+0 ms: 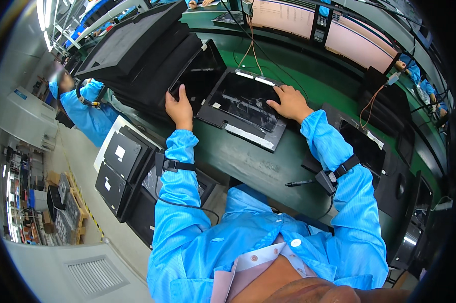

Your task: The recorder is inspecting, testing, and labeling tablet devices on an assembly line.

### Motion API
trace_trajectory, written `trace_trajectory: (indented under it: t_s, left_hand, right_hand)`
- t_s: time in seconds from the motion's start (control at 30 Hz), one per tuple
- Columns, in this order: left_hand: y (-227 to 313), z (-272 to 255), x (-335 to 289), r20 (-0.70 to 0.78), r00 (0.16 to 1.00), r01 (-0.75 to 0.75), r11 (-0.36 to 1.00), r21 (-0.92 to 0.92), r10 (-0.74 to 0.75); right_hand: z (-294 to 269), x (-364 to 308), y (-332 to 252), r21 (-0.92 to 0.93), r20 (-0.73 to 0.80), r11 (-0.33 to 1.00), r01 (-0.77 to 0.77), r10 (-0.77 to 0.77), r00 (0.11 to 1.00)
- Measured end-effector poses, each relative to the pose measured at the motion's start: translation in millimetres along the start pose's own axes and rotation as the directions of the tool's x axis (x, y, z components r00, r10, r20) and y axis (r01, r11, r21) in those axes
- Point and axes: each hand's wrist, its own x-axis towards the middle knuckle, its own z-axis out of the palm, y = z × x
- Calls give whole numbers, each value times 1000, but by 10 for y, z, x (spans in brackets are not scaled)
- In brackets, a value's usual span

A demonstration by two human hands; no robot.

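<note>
My left hand (180, 108) is closed on the lower left corner of a black screen panel (201, 73), thumb over its front. This panel leans beside a stack of black foam trays (154, 65). To its right, a second glossy screen panel (242, 98) lies in a dark flat fixture (213, 116) with white strips along its edges. Thin cables run from the fixture's far side. My right hand (292, 103) rests on the right edge of that second panel, fingers spread and thumb on the glass, holding nothing.
Monitors (283, 19) stand behind the green bench (238, 166). Another screen panel (363, 146) and a mouse (400, 187) are at right. Black trays with white labels (121, 151) sit lower left, off the bench. A person in blue (86, 108) is farther left. Cabled bands circle my forearms.
</note>
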Motion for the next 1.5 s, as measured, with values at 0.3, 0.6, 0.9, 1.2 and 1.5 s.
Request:
trace_trajectory:
  t_s: [0.3,0.6,0.9,1.2,1.5]
  left_hand:
    - [-55,-30,-896,-216,963,-49,896,442,159]
    - [-178,82,-1008,-385,900,274,952,133,-205]
    - [416,447,-1375,480,741,-610,770,186,470]
    - [961,-287,-930,293,741,-663,729,170,605]
    - [1002,-3848,-1934,-168,834,372,761,-532,-526]
  right_hand:
    - [-344,-383,-110,-49,-63,988,144,-147,987]
    - [-140,-475,-28,12,-113,974,225,-222,968]
    - [-684,-322,-226,77,10,995,66,-67,998]
    - [-1395,-489,-416,-91,-509,906,412,-398,763]
    - [129,-883,208,47,-350,998,-40,54,935]
